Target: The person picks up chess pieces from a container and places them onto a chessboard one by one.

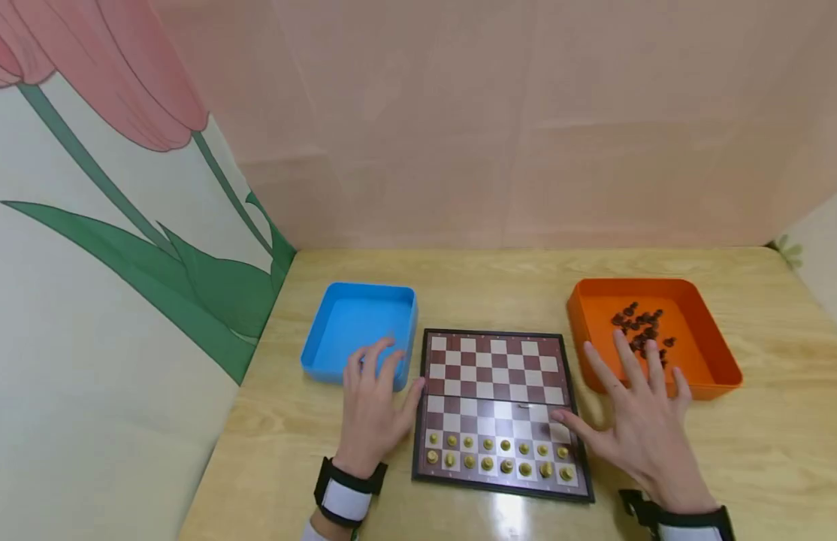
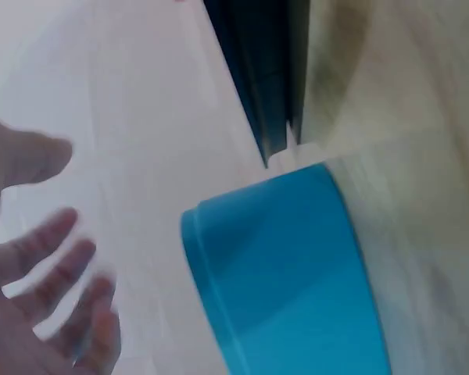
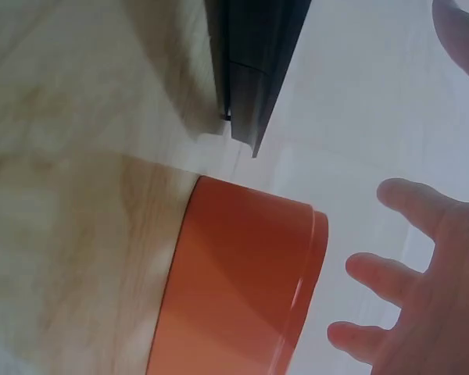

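Observation:
A folding chessboard lies between my two hands, with gold chess pieces in two rows on its near side. My left hand hovers at the near edge of the blue tray, fingers relaxed and holding nothing. Over the near left side of the orange tray my right hand is spread, its thumb above the board's right edge. Dark chess pieces lie heaped in the orange tray. Both wrist views show the hands apart from the tray walls, with nothing in the fingers.
The wooden table carries both trays and the board. Behind it hangs a pinkish curtain, and a white cloth with printed tulips stands at the left. The board's dark side rises beside the orange tray in the right wrist view.

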### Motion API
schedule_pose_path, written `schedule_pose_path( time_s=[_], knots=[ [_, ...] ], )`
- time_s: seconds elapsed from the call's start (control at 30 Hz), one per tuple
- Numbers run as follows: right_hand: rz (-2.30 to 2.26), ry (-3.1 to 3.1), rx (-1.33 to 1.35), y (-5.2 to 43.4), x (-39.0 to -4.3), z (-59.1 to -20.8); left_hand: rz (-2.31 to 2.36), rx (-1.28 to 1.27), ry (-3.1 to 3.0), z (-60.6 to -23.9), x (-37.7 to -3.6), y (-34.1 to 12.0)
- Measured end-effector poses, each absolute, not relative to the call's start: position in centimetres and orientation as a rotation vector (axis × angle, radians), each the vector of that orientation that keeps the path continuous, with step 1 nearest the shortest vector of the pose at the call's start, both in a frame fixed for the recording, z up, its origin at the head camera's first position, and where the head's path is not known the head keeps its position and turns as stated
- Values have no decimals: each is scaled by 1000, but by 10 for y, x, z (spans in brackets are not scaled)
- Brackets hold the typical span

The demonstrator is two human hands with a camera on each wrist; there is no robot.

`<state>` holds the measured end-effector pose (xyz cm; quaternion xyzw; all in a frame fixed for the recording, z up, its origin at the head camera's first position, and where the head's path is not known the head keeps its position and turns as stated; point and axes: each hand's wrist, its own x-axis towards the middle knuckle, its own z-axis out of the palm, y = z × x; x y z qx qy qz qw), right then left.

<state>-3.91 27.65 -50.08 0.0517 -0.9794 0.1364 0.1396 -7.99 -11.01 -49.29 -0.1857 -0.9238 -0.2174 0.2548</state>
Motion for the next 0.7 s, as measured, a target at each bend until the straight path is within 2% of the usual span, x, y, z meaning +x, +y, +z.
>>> schedule_pose_path(
  time_s=[0.2, 0.5, 0.7],
  knots=[
    [392, -2818, 144, 274, -37, -492, -758, -542, -2575, -483, -72, -99],
    [364, -2801, 167, 272, -46, -484, -992, -231, -3037, -479, -65, -86],
    [371, -2779, 164, 274, -43, -480, -1273, -177, -3075, -488, -67, -88]
  ],
)
